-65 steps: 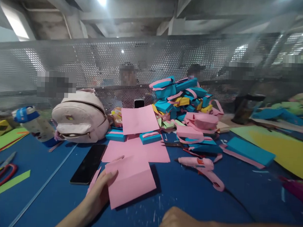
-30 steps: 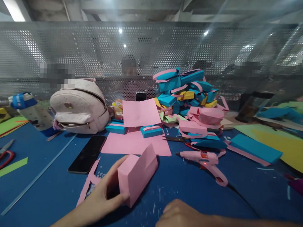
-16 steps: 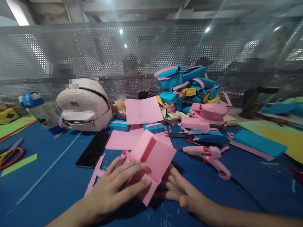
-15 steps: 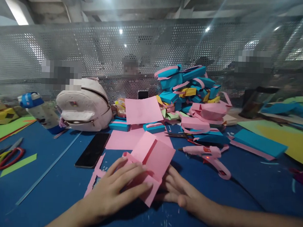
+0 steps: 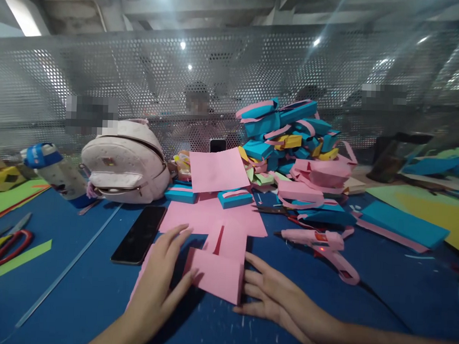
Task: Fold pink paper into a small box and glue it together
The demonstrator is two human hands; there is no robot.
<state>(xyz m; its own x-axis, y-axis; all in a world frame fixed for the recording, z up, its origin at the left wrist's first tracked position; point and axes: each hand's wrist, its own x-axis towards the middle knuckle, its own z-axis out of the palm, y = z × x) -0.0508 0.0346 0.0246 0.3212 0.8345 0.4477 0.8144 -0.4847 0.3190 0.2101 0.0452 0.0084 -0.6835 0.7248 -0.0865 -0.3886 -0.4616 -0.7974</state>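
2 bare hands frame 1 folded piece of pink paper at the near middle of a blue tabletop [image 5: 74, 307]. Half a second ago the folded piece [image 5: 216, 277] was tilted, with the left hand's fingers laid across its inside; now it stands squarer, its front panel facing the person and its long rear panel stretching away. The left hand [image 5: 161, 272] has drawn back to the left edge, fingers spread, thumb touching the front panel. The right hand [image 5: 276, 291] is at the right side, its fingers also spread, their tips against or just beside the paper (the exact contact is hard to tell). This change suggests that the creases now hold a box-like shape, though the far part looks unclosed. Beyond the piece lie a flat pink sheet [image 5: 182, 218] and 2 small blue boxes [image 5: 235, 198] with pink strips. A pink glue gun [image 5: 325, 243], its small light red, lies to the right; a dark phone [image 5: 139, 234] lies to the left.
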